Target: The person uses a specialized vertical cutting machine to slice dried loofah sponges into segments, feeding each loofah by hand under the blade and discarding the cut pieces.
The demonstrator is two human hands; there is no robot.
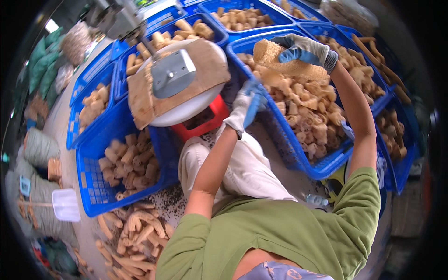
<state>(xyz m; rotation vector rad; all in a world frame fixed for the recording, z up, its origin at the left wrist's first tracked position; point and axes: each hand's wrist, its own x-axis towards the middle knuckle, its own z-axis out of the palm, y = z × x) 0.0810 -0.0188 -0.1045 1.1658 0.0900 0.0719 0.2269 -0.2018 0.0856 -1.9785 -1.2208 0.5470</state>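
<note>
My right hand (304, 50), in a grey and blue work glove, grips a long dried loofah (290, 68) over a large blue plastic crate (297, 164) of loofah offcuts (311, 115). My left hand (249, 103), gloved alike and slightly blurred, is beside that crate's near left edge; its fingers are partly hidden, and whether they hold anything cannot be told. Left of it stands a cutting machine with a metal plate (175, 73) on cardboard (206, 66) over a round white board (175, 117). A red plastic stool or stand (196, 130) is beneath.
More blue crates with cut loofah pieces surround the machine; one (91, 206) stands at the lower left. Whole loofahs (140, 241) lie in a heap on the floor near dark seeds (171, 206). A plastic bottle (316, 200) lies right of my legs. Sacks (42, 147) line the left side.
</note>
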